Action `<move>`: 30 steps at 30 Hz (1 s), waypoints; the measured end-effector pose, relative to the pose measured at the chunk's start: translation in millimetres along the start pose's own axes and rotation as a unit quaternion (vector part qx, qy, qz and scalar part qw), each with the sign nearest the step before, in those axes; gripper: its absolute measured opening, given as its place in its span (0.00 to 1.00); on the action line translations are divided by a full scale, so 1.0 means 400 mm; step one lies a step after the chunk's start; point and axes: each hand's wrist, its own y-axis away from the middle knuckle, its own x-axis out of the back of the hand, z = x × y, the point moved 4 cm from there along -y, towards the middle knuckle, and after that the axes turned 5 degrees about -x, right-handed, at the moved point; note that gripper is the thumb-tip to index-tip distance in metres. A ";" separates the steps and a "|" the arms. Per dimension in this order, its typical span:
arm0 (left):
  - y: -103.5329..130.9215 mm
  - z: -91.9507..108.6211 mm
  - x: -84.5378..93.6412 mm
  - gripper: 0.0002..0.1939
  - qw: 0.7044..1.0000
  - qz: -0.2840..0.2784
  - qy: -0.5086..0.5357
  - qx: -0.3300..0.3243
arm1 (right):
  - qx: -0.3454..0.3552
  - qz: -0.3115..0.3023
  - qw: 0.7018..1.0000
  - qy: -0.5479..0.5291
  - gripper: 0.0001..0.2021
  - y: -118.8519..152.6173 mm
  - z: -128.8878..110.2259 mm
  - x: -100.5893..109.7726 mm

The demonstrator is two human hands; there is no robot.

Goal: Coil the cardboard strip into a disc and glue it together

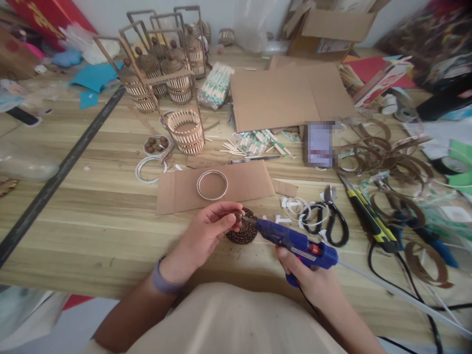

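My right hand (308,275) is wrapped round the grip of a blue hot glue gun (295,241), a white glue stick trailing from its rear. The nozzle points left and meets a small brown ball (238,215) pinched between the thumb and fingers of my left hand (204,231). Whether glue is on the ball is too small to tell. Beneath the nozzle lies a round coil of corrugated cardboard (241,236), partly hidden by my left hand and the gun. A white ring (212,185) rests on a flat cardboard strip (250,182) just beyond.
Scissors (337,223) and a yellow-black utility knife (372,216) lie right, near curled brown strips (398,152) and a black cable. Behind stand a slatted basket (186,132), several lidded ones with tall handles, and a cardboard sheet (276,98). Brown balls (157,144) sit inside a ring.
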 end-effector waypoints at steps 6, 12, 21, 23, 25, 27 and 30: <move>0.001 0.001 -0.001 0.15 1.000 0.001 0.002 0.001 | 0.002 0.009 1.000 -0.011 0.18 0.003 0.000 0.002; 0.004 0.001 0.001 0.15 1.000 0.001 0.006 0.000 | 0.011 0.007 1.000 0.007 0.18 0.012 -0.002 0.002; 0.004 0.002 -0.002 0.14 1.000 -0.004 -0.005 0.001 | 0.042 0.006 0.999 0.011 0.19 0.008 -0.002 0.011; 0.005 0.001 -0.002 0.14 1.000 -0.006 -0.008 0.000 | 0.040 0.011 0.999 0.007 0.18 0.008 -0.004 0.011; 0.005 0.000 -0.001 0.15 1.000 -0.006 -0.010 0.001 | 0.041 0.012 0.999 0.000 0.17 0.006 -0.006 0.010; 0.004 -0.001 0.001 0.15 1.000 -0.008 -0.010 0.003 | 0.043 -0.003 0.999 -0.004 0.17 0.003 -0.007 0.007; 0.004 -0.003 0.002 0.15 1.000 -0.008 -0.011 0.004 | 0.032 -0.007 0.999 -0.013 0.17 0.000 -0.002 0.008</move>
